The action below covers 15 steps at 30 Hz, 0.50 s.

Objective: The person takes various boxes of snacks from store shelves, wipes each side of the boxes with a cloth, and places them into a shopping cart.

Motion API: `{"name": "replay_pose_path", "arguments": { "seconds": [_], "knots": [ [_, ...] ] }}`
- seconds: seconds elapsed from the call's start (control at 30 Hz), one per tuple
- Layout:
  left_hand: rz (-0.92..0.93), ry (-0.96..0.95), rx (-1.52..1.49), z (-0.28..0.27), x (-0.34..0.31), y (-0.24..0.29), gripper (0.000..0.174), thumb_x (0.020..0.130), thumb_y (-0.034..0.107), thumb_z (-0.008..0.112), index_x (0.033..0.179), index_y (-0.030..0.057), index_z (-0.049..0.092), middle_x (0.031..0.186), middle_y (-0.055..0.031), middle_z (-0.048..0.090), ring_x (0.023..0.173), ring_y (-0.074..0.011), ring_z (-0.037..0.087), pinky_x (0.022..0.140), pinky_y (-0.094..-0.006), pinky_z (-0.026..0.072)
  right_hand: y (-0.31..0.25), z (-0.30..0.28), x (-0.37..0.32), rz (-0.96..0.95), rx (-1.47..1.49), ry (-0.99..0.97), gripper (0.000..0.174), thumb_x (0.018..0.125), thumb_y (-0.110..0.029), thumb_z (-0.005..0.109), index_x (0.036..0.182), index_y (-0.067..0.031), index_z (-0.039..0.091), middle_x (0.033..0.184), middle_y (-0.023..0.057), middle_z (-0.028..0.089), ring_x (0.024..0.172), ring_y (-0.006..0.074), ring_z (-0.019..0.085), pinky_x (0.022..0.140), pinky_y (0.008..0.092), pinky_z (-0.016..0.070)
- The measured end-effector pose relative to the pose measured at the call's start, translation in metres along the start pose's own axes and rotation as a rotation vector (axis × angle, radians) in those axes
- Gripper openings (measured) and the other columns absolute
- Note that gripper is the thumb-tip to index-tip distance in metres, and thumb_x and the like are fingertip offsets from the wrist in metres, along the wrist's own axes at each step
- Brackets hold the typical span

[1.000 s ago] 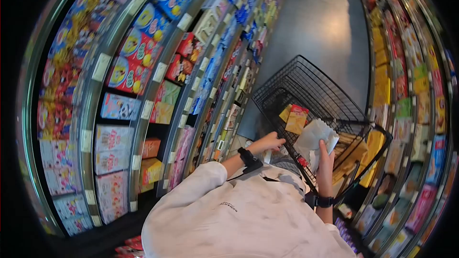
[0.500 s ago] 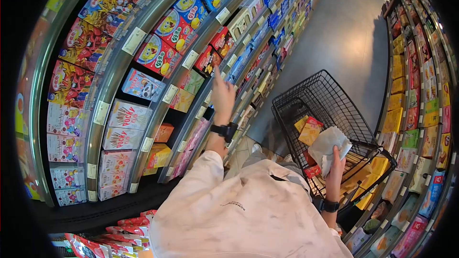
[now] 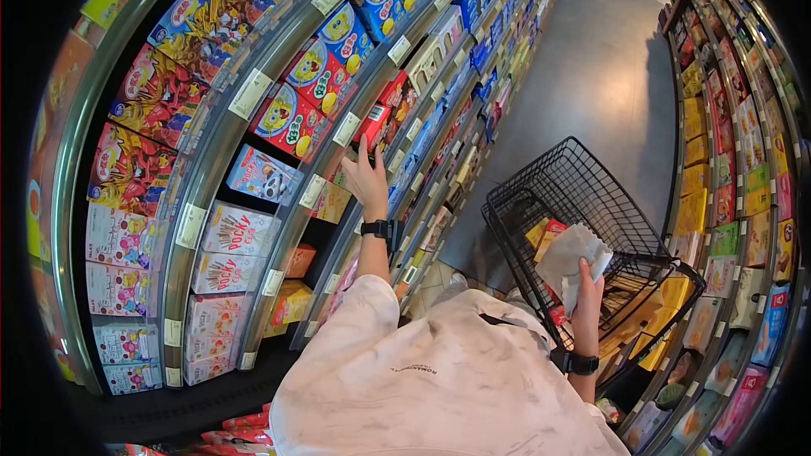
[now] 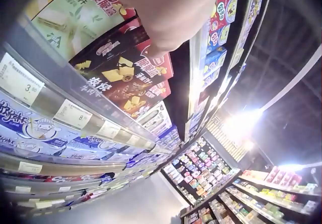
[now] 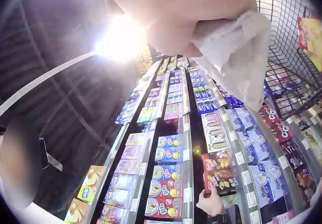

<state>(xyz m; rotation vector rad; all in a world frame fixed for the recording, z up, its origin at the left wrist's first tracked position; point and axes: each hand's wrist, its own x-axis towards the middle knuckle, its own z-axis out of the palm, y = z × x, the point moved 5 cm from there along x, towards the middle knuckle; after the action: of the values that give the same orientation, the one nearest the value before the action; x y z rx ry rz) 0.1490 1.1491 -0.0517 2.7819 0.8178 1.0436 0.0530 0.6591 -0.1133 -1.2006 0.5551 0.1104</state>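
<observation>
My left hand (image 3: 368, 184) reaches up to a shelf on the left and grips the end of a red-and-black biscuit box (image 3: 374, 122). The box's red side with a barcode faces up in the head view. In the left wrist view, the thumb bends over the red edge of a dark box with biscuit pictures (image 4: 118, 73); the other fingers are mostly hidden. A green biscuit box (image 4: 75, 15) stands beside it. Over the cart, my right hand (image 3: 586, 308) holds a crumpled whitish sheet (image 3: 574, 257) with a zigzag edge, thumb on top.
A black wire shopping cart (image 3: 583, 156) stands in front of the body, with yellow and red packages (image 3: 541, 236) inside. Shelves of snack boxes line both sides, including Pocky boxes (image 3: 241, 228) at left. Grey floor (image 3: 591, 59) runs ahead between them.
My left hand has risen from beside the cart to the shelf and taken hold of the red-and-black box, whose red side has turned up. The right hand still holds the whitish sheet.
</observation>
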Motion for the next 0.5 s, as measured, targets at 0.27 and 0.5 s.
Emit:
{"name": "replay_pose_path", "arguments": {
  "seconds": [0.27,0.5],
  "knots": [
    [0.12,0.171,-0.241,0.006,-0.003,0.0,0.032,0.093,0.017,0.071,0.123,0.008,0.063,0.125,-0.0163,0.057,0.108,-0.0402,0.058,0.09,-0.0481,0.0485,0.015,0.012,-0.005,0.011,0.0,-0.065,0.045,0.103,-0.029,0.062,0.137,-0.0009,0.053,0.122,0.006,0.063,0.108,0.0165,0.06,0.093,0.0323,0.0486],
    [0.264,0.134,-0.523,-0.026,-0.039,0.042,0.032,0.093,0.004,0.069,0.124,0.0028,0.062,0.127,-0.0187,0.049,0.12,-0.0396,0.052,0.101,-0.0496,0.0448,0.008,0.023,-0.014,0.003,0.016,-0.06,0.05,0.103,-0.033,0.061,0.14,-0.0011,0.05,0.126,0.0064,0.061,0.111,0.0164,0.059,0.095,0.0325,0.0479]
  ]
}}
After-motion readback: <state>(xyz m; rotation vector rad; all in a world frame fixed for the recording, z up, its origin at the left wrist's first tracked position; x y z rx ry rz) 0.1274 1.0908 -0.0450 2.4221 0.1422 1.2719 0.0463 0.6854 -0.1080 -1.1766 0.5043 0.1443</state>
